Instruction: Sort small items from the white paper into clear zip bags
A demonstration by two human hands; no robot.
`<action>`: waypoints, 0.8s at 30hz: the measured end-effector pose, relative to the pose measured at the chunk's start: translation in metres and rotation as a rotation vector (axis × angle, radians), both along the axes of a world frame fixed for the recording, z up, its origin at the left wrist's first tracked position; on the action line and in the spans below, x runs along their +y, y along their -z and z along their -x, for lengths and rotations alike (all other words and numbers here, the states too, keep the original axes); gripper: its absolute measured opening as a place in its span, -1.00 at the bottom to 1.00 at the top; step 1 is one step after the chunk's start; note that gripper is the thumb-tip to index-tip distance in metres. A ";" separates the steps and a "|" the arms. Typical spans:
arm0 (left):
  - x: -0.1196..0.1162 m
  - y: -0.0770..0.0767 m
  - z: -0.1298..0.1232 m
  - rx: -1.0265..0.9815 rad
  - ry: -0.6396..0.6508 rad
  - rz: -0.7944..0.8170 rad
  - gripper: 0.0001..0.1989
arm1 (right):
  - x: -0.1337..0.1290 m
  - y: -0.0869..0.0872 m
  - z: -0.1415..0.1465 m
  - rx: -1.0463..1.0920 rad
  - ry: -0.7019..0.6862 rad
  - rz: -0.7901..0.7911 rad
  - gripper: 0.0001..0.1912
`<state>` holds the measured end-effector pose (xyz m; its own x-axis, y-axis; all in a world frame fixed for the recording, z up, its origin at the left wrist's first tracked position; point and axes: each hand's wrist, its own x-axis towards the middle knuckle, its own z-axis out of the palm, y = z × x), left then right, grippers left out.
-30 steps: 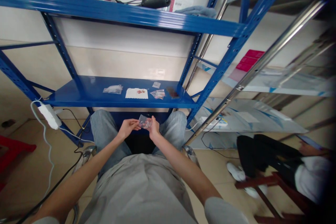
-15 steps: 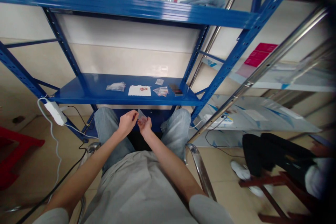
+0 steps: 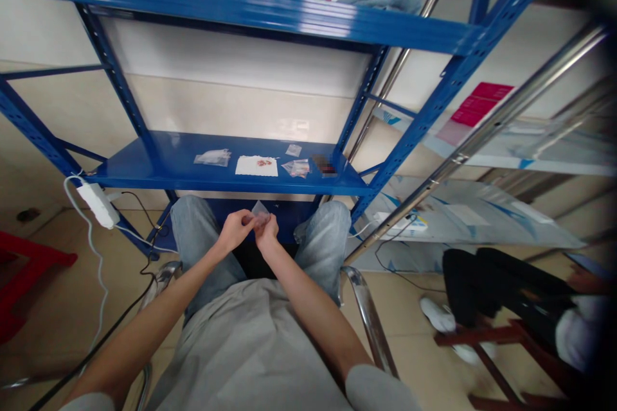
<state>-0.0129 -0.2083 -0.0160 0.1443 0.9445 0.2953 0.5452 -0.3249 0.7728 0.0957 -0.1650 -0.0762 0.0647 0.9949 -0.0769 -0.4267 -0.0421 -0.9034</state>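
Between my knees, in front of the shelf edge, both hands meet at a small clear plastic bag (image 3: 261, 210). My left hand (image 3: 237, 228) pinches the bag's left side, its fingertips close to the other hand. From the right, my right hand (image 3: 267, 230) holds the bag's lower part, fingers curled around it. What lies inside the bag is too small to make out. On the blue shelf (image 3: 159, 164) ahead lies a white sheet (image 3: 248, 167) with small reddish pieces (image 3: 265, 162) on it.
Clear bags (image 3: 213, 157) lie left of the sheet; filled bags (image 3: 297, 168) and a small bag (image 3: 294, 149) lie right, beside a blurred dark item (image 3: 323, 165). A power strip (image 3: 98, 203) hangs at the left post. A person (image 3: 511, 289) sits at the right.
My left hand has moved slightly right, closer to my right hand, and now overlaps the bag's side. The view has shifted a little; the things on the shelf stay put.
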 end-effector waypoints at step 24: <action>0.230 -0.049 0.120 -0.078 -0.680 -0.015 -0.65 | 0.256 -0.119 -0.040 0.161 0.038 0.286 -0.64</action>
<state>-0.1325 0.0221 0.0334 -0.5018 0.8133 0.2946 0.5751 0.0593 0.8160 0.1357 0.0907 0.0427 0.0655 0.9286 -0.3653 -0.5694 -0.2659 -0.7779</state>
